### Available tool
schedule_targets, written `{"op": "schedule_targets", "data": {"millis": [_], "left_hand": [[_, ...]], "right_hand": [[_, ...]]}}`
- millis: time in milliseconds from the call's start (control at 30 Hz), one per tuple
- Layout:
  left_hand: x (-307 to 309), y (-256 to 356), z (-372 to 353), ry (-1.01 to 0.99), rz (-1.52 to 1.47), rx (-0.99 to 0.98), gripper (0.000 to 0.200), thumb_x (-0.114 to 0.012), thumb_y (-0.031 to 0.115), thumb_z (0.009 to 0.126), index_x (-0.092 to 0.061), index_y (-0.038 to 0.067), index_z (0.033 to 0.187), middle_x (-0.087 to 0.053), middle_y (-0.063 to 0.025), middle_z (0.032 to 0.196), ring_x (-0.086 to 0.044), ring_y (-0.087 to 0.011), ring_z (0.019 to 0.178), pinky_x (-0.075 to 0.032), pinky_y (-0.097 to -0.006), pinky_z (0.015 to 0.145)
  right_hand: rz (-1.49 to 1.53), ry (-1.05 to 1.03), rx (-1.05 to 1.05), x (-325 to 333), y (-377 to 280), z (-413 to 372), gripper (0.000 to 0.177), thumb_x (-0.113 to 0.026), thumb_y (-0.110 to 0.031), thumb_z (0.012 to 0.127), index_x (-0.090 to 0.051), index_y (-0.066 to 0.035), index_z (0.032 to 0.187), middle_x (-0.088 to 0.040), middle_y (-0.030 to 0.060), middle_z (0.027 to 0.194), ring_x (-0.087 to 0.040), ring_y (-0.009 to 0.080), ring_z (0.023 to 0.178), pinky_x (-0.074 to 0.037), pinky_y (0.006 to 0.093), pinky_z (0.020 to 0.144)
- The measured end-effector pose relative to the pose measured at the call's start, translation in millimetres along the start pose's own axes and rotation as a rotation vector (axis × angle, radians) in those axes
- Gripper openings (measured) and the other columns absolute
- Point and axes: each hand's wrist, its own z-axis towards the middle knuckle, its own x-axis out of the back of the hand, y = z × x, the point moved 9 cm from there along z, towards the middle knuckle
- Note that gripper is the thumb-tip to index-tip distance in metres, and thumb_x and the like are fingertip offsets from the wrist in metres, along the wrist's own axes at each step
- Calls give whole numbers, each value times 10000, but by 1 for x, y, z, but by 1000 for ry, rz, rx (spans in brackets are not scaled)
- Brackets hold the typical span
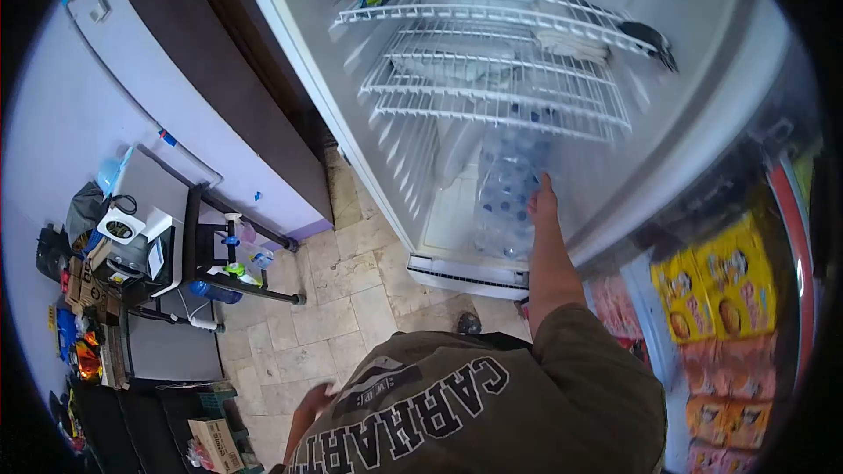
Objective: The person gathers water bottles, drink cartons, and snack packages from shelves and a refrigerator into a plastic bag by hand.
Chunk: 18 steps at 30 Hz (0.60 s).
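A clear plastic-wrapped pack of water bottles [509,184] with blue caps stands on the floor of the white upright fridge [430,233]. My right hand [543,200] reaches in and is closed at the pack's right side, its fingers partly hidden against the wrap. Low by my shirt hangs my left hand [314,401], its fingers apart and nothing in them. Above the pack sit white wire shelves [500,110], with a white wrapped bundle [571,42] and a dark-handled utensil [647,38] on them.
To the right is a rack of yellow noodle packs [720,281] and pink packets [729,369]. A small table [189,237] holding devices stands at the left wall. A cardboard box [215,445] lies at lower left. Tiles [325,298] cover the floor.
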Motion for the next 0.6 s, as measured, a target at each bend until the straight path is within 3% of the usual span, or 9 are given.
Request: {"op": "schedule_targets", "data": {"millis": [33, 67, 200, 267, 333, 400, 500, 567, 600], "left_hand": [[-49, -47, -33, -352, -659, 299, 558, -614, 422, 795, -522, 14, 1164, -598, -187, 1099, -564, -345, 1025, -461, -379, 843], [-45, -47, -29, -352, -665, 302, 558, -614, 422, 795, -522, 14, 1164, -598, -187, 1099, -564, -345, 1025, -461, -379, 843], [-16, -66, -16, -201, -501, 319, 552, -618, 415, 795, -522, 11, 1159, -606, -184, 1079, -573, -338, 1008, -465, -377, 831], [8, -82, -17, -136, -396, 329, 550, -620, 412, 794, -522, 10, 1157, -610, -182, 1069, -578, -334, 1000, -467, -376, 825], [28, -102, -28, -81, -289, 337, 547, -622, 408, 794, -522, 9, 1155, -615, -180, 1059, -583, -330, 992, -469, -375, 819], [43, -121, -37, -28, -190, 335, 545, -624, 405, 794, -522, 8, 1153, -619, -178, 1050, -588, -326, 983, -471, -374, 813], [63, -137, -26, 68, -59, 298, 541, -628, 400, 794, -522, 6, 1150, -625, -175, 1035, -595, -321, 971, -474, -373, 805], [78, -142, -17, 138, 22, 271, 538, -630, 396, 794, -522, 5, 1148, -629, -173, 1025, -599, -317, 963, -476, -372, 799], [136, -57, -21, 115, -45, 183, 539, -635, 391, 795, -513, 4, 1150, -632, -161, 1018, -604, -295, 958, -472, -368, 807]], "right_hand": [[43, 45, -52, -2, 5, 15, 549, -572, -639, 741, -535, -99, 831, -505, 26, 704, -469, 153, 626, -368, 333, 557], [88, 93, -103, -5, 4, 21, 564, -563, -662, 731, -523, -102, 783, -502, 31, 677, -469, 155, 608, -353, 334, 540], [310, 166, -60, -14, -6, 52, 507, -486, -585, 829, -497, -84, 750, -498, 40, 658, -468, 157, 563, -365, 314, 505], [586, -364, 104, -42, -10, 98, 383, -409, -411, 924, -511, -55, 826, -521, 54, 667, -488, 166, 559, -366, 290, 440], [288, -175, 368, -37, -50, 96, 272, -365, -236, 954, -538, -27, 935, -550, 69, 703, -523, 170, 574, -418, 281, 428], [437, -4, 348, -52, -89, 53, 275, -442, -240, 938, -551, 2, 1011, -585, 87, 726, -556, 169, 600, -484, 285, 514], [-88, -240, 633, -78, -127, 35, 300, -499, -261, 920, -556, 12, 1031, -611, 113, 809, -580, 166, 636, -518, 295, 603], [-102, -200, 693, -82, -136, 14, 317, -516, -278, 912, -561, 17, 1020, -617, 123, 847, -587, 167, 660, -517, 302, 619], [-116, -167, 744, -84, -141, -5, 335, -532, -295, 905, -567, 21, 1008, -624, 134, 885, -595, 167, 683, -515, 308, 634]]}}
